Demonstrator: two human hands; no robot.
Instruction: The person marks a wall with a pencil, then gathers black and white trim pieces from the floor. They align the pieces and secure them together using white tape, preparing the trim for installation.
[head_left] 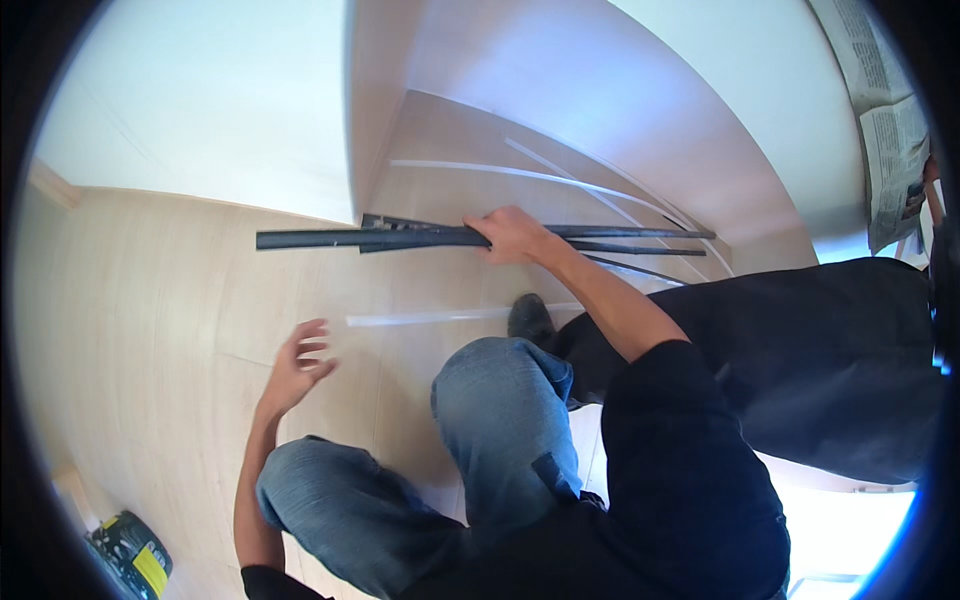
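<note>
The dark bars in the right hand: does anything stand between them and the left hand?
Nothing visible does: only pale floor shows between the open left hand and the dark bars, which the right hand grips. A white strip lies just right of the left hand, beside that gap.

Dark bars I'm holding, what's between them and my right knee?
In the head view, floor, a white strip and a dark shoe show between the dark bars and your right knee.
</note>
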